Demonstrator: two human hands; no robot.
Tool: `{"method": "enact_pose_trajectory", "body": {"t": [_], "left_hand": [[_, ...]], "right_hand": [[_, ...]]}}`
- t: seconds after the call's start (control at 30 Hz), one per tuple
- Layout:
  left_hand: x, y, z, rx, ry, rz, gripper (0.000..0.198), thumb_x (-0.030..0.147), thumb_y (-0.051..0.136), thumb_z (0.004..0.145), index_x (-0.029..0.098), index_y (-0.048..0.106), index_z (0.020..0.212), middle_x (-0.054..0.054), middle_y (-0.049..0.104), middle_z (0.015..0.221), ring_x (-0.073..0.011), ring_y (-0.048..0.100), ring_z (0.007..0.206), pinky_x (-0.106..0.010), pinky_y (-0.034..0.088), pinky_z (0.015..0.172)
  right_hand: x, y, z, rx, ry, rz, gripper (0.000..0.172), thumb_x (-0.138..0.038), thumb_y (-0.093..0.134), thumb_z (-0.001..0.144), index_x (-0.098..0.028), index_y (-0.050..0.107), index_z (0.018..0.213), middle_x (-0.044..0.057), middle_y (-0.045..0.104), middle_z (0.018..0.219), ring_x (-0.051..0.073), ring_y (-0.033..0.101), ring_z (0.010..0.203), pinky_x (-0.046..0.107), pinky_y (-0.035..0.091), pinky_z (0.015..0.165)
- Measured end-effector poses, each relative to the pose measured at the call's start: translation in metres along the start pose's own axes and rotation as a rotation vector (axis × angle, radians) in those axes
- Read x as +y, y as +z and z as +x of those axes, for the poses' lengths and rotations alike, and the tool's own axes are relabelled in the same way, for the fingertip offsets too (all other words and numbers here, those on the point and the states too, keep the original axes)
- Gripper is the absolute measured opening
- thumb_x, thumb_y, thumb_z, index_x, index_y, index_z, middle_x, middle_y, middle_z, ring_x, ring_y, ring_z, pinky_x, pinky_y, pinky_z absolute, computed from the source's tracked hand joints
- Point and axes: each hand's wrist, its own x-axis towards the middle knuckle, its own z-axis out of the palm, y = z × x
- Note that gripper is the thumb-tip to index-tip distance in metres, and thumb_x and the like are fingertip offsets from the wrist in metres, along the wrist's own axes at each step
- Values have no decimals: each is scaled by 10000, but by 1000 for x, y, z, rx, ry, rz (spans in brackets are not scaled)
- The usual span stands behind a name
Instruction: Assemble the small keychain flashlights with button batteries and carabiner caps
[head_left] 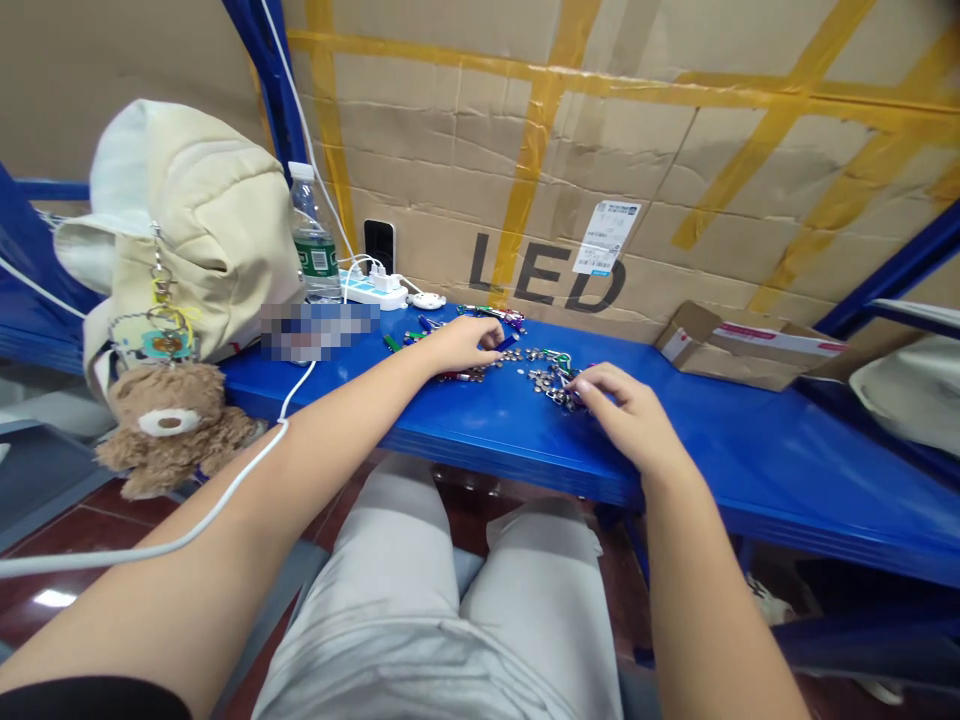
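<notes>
My left hand (457,345) rests on the blue metal shelf (735,460), its fingertips at the near end of a scattered heap of small silver metal pieces (536,372), close to a small blue tube (508,342). My right hand (622,415) lies at the heap's right end, with fingers curled over the pieces. Behind my left hand lie several small coloured keychain tubes (420,335). Whether either hand grips a piece is hidden by the fingers.
A cream backpack (191,230) with a plush bear (169,425) stands at the shelf's left end, beside a water bottle (311,240) and white power strip (371,290). A flattened cardboard parcel (742,345) lies right. Taped cardboard (675,130) forms the back wall. A white cable crosses my left arm.
</notes>
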Motion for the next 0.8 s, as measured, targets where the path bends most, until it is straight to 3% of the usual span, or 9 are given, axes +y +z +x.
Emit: {"method": "enact_pose_trajectory", "body": {"t": [0.13,0.33,0.53,0.8], "left_hand": [[1,-1,-1,-11,-5,5,238,268,622,756,155,600,964,-61,683,994,-178,636,887,-290,491,813],[-1,0,0,2,3,-12,240,262,634,752,170,593,970,-44,683,965,-176,639,892,-292,497,805],[-2,1,1,23,-6,-8,231,242,636,740,162,595,952,-49,687,950,-175,642,884,-293,494,808],[-2,2,1,3,12,-2,223,244,636,733,160,604,937,-48,690,945,-176,643,878,-279,488,788]], "right_hand": [[7,8,-3,-77,-38,-202,172,-314,512,866,-220,655,847,59,652,942,214,573,948,355,415,902],[5,20,49,-260,3,-460,162,-295,566,828,-250,708,891,60,668,1000,232,565,975,345,421,866],[10,37,96,-504,153,-475,125,-333,666,754,-254,733,824,25,716,904,180,623,802,261,453,716],[11,44,106,-557,154,-524,111,-295,654,760,-212,726,746,38,714,797,171,620,711,253,450,656]]}}
